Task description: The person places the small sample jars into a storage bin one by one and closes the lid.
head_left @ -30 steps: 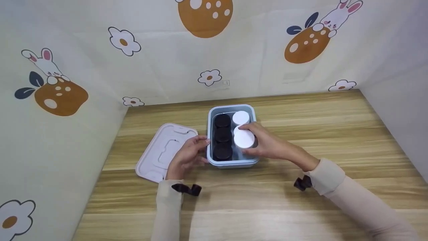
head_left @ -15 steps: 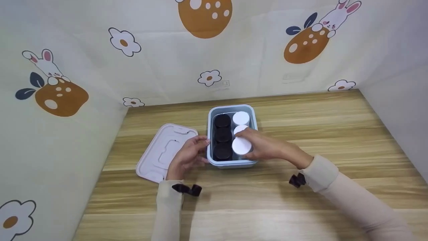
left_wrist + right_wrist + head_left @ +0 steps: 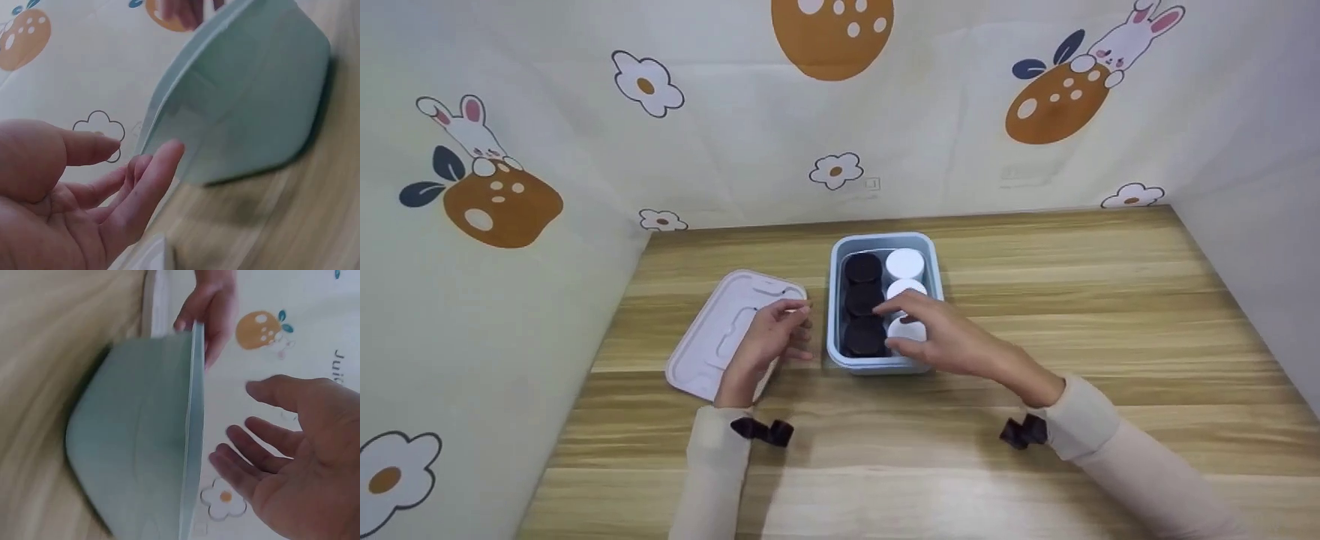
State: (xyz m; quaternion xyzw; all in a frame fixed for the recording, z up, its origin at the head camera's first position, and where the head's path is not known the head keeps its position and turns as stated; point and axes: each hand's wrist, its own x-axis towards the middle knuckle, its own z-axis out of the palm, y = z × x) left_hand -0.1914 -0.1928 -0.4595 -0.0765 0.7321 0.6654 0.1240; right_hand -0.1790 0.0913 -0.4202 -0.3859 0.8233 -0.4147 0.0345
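A light blue plastic bin [image 3: 877, 363] stands on the table in the head view. Inside it are two rows of round-topped containers: black ones [image 3: 864, 336] on the left and white ones [image 3: 905, 264] on the right. My right hand [image 3: 952, 334] hovers over the bin's right side, fingers spread and holding nothing, partly covering the nearest white container [image 3: 911, 331]. In the right wrist view its fingertips stay apart from the bin's wall [image 3: 135, 422]. Left of the bin, my left hand [image 3: 769, 337] is held with loosely bent fingers and nothing in them, overlapping a pale lid [image 3: 701, 349].
The pale lid lies on the wood-grain table [image 3: 885, 465], left of the bin. A cloth wall [image 3: 735, 150] printed with rabbits, oranges and flowers encloses the back and sides. Small black mounts [image 3: 1024, 431] sit at both wrists.
My right hand has lowered a white container into the near right spot of the bin and let go of it. My left hand has come off the bin's left rim and moved left.
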